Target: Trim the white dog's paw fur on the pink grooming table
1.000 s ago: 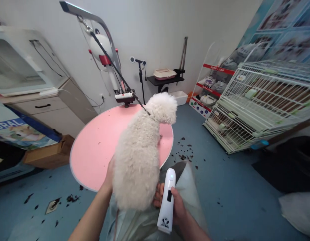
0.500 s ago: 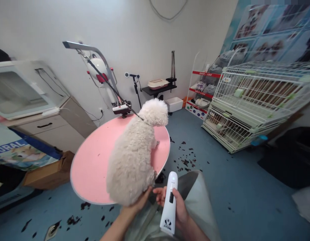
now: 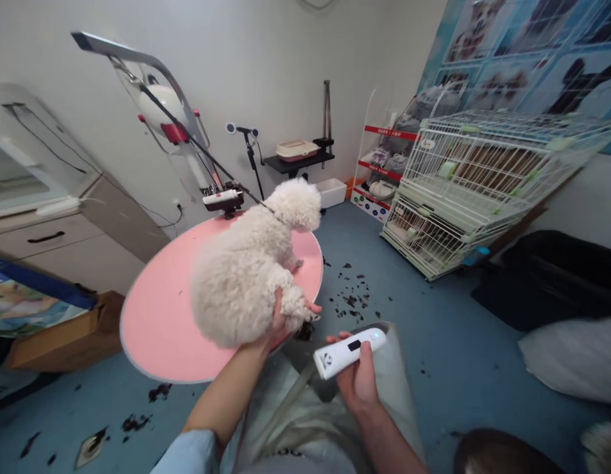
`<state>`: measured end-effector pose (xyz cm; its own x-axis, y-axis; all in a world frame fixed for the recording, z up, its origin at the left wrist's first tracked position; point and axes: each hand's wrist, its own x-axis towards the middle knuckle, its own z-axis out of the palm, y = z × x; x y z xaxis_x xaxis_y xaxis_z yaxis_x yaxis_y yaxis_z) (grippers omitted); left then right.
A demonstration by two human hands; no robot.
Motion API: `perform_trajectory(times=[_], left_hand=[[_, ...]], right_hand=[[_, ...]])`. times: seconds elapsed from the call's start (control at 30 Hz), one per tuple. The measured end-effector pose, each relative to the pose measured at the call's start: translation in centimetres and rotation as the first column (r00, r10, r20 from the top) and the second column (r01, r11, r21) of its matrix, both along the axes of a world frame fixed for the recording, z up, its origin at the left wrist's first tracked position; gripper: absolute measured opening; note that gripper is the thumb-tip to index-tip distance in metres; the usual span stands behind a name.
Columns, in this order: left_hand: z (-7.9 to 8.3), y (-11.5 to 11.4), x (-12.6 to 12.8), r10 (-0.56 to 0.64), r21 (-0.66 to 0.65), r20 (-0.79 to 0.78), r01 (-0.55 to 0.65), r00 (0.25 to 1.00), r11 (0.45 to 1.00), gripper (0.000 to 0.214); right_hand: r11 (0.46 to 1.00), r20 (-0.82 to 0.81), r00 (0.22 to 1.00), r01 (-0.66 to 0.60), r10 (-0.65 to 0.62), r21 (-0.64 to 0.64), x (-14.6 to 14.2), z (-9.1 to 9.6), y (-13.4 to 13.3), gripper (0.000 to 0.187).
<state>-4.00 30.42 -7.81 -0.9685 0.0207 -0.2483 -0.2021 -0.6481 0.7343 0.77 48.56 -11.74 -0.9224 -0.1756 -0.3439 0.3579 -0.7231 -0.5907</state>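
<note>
One fluffy white dog (image 3: 236,263) is on a round pink table (image 3: 157,316), its back toward the camera and its head turned to the right, as a person's left hand (image 3: 276,322) grasps a hind leg (image 3: 292,304) from below, near the table's edge. The right hand (image 3: 359,382) grips a white clipper (image 3: 347,353), thumb (image 3: 366,359) pressed on top, the tool's flat end pointing left and apart from the animal's coat. A dark strap (image 3: 207,153) slants from a metal arm (image 3: 122,51) to the dog's neck. Dark clumps (image 3: 351,301) are scattered over the blue floor (image 3: 448,355). Wire cages (image 3: 483,178) stand at right, near a red-edged rack (image 3: 392,133).
</note>
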Motion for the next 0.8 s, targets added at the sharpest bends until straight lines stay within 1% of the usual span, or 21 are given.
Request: perform_trajectory(times=[0.07, 0.1, 0.13, 0.17, 0.23, 0.3, 0.33, 0.37, 0.4, 0.43, 0.5, 0.6, 0.8], left_hand=[[0.8, 0.7, -0.6, -0.016, 0.014, -0.006, 0.016, 1.000, 1.000, 0.070], [1.3, 1.0, -0.7, -0.007, 0.032, 0.020, 0.006, 1.000, 0.999, 0.071], [1.7, 1.3, -0.8, 0.012, 0.062, 0.070, -0.017, 0.997, 0.998, 0.071], [2.2, 1.5, -0.8, 0.038, 0.089, 0.126, -0.049, 0.991, 0.995, 0.069], [3.1, 1.9, -0.7, 0.074, 0.118, 0.219, -0.102, 0.973, 0.988, 0.067], [3.9, 2.1, -0.4, 0.080, 0.126, 0.278, -0.119, 0.957, 0.985, 0.067], [4.2, 2.2, -0.3, 0.079, 0.125, 0.295, -0.121, 0.952, 0.985, 0.068], [4.4, 2.3, -0.2, 0.078, 0.125, 0.305, -0.121, 0.949, 0.985, 0.068], [4.6, 2.3, 0.0, 0.076, 0.124, 0.310, -0.120, 0.948, 0.985, 0.069], [4.7, 2.4, 0.1, 0.076, 0.123, 0.312, -0.119, 0.947, 0.985, 0.069], [4.8, 2.4, 0.2, 0.078, 0.126, 0.319, -0.124, 0.944, 0.984, 0.069], [4.5, 2.5, 0.1, 0.082, 0.140, 0.315, -0.131, 0.946, 0.981, 0.067], [3.7, 3.0, -0.1, 0.120, 0.206, 0.300, -0.187, 0.946, 0.961, 0.062]], right_hand=[[0.990, -0.134, 0.989, 0.080, -0.065, 0.113, 0.5, 0.0, 0.4, 0.051], [0.971, -0.240, 0.966, 0.143, -0.095, 0.192, 0.8, 0.0, 0.6, 0.049], [0.936, -0.364, 0.925, 0.218, -0.108, 0.278, 1.2, 0.0, 0.7, 0.047], [0.884, -0.491, 0.866, 0.299, -0.094, 0.358, 1.6, 0.1, 0.9, 0.044], [0.759, -0.708, 0.706, 0.462, -0.002, 0.458, 2.1, 0.3, 1.1, 0.040], [0.654, -0.832, 0.540, 0.586, 0.125, 0.479, 2.1, 0.4, 1.3, 0.041], [0.619, -0.860, 0.474, 0.623, 0.189, 0.479, 1.9, 0.5, 1.4, 0.043], [0.596, -0.873, 0.421, 0.645, 0.244, 0.478, 1.7, 0.6, 1.4, 0.045], [0.585, -0.875, 0.389, 0.652, 0.287, 0.482, 1.5, 0.6, 1.5, 0.046], [0.582, -0.871, 0.379, 0.649, 0.312, 0.491, 1.3, 0.8, 1.6, 0.047], [0.587, -0.860, 0.398, 0.630, 0.318, 0.508, 1.0, 1.0, 1.7, 0.044], [0.587, -0.855, 0.429, 0.625, 0.292, 0.515, 0.8, 1.4, 1.6, 0.043], [0.571, -0.871, 0.422, 0.663, 0.250, 0.485, 1.2, 1.5, 1.2, 0.043]])
